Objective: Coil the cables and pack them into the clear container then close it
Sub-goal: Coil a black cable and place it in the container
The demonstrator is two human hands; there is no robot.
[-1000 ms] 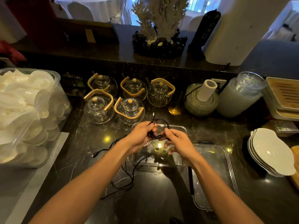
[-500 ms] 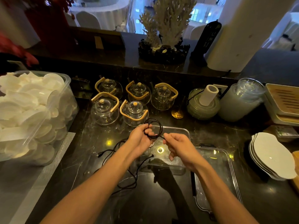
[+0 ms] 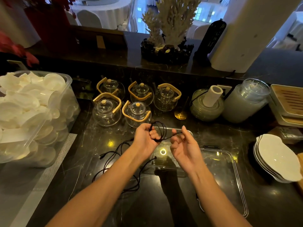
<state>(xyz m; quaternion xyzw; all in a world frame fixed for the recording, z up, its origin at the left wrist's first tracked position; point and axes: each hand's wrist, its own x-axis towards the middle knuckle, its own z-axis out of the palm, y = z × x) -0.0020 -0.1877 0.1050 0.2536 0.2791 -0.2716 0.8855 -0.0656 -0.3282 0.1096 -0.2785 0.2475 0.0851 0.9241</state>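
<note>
My left hand [image 3: 146,136] grips a small coil of thin black cable [image 3: 159,128] above the clear container [image 3: 165,171], which stands open on the dark counter. My right hand [image 3: 183,145] is palm up beside it, and its fingertips pinch the strand that runs out of the coil. The loose black cables [image 3: 118,154] trail over the counter under my left forearm, with a plug end at the left. The clear lid [image 3: 236,182] lies flat to the right of the container.
Several glass teapots [image 3: 136,110] with wooden handles stand just behind my hands. A big clear tub of white dishes [image 3: 32,115] fills the left side. Stacked white plates [image 3: 277,158], a glass jar [image 3: 246,100] and a green pot [image 3: 206,105] sit at the right.
My right hand has drawn away from the coil to the right and turned palm up, pulling a strand taut. The left hand keeps the coil, now a little higher.
</note>
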